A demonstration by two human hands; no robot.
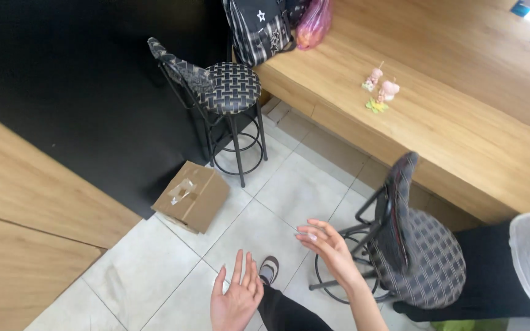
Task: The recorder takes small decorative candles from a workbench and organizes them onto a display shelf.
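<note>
My left hand is held palm up near the bottom middle, fingers spread, holding nothing. My right hand hovers a little higher and to the right, fingers loosely apart and empty. Both hang over the pale tiled floor, above my shoe. The nearest thing to my right hand is a black metal stool with a woven checked seat, just to its right. A closed cardboard box with tape on top sits on the floor to the upper left of my hands.
A second woven stool stands farther back by a long wooden counter. Small pink figurines stand on the counter; a dark plaid bag and a pink plastic bag lie at its far end. A person in black and white stands at right.
</note>
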